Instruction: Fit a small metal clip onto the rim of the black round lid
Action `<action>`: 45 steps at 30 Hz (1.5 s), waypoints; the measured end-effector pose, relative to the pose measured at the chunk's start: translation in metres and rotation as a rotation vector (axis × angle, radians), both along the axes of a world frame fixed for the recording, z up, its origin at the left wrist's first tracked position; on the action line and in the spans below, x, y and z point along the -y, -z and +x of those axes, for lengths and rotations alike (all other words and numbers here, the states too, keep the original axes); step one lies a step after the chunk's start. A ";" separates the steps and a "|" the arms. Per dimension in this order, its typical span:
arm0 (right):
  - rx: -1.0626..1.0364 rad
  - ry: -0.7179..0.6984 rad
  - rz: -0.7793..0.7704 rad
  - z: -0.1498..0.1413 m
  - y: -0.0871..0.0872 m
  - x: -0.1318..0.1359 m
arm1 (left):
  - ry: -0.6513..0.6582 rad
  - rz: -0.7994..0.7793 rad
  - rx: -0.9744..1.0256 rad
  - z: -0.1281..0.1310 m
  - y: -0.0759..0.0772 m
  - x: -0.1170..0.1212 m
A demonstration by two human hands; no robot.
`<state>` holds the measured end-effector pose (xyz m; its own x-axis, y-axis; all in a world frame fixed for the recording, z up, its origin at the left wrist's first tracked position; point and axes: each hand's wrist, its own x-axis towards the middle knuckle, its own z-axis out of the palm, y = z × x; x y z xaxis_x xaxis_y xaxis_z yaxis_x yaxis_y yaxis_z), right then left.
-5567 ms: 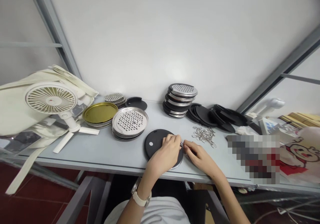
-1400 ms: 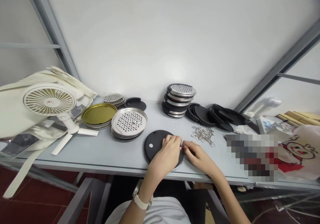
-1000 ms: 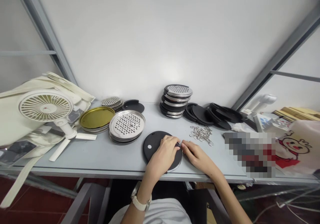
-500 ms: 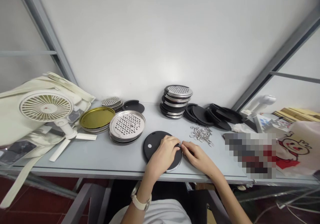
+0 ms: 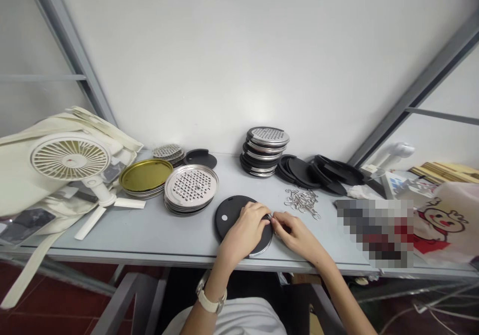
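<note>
A black round disc with a white dot and a silver lower rim lies flat near the table's front edge. Across it rests my left hand, its fingers curled and gripping the disc at the right side. My right hand is closed in a pinch at that same right edge, on a small metal ring, mostly covered by the fingers. Similar metal rings with hooks lie in a loose pile just behind the right hand.
Left of the disc stand stacked perforated grater plates and gold-topped metal discs. At the back are stacked black-rimmed graters and overlapping black discs. A white fan stands far left, a printed bag far right.
</note>
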<state>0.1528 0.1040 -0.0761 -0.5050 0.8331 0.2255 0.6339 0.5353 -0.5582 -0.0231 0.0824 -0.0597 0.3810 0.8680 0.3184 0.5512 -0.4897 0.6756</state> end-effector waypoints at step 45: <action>0.007 -0.042 -0.011 0.002 0.002 -0.001 | -0.005 0.028 -0.028 -0.003 0.002 0.001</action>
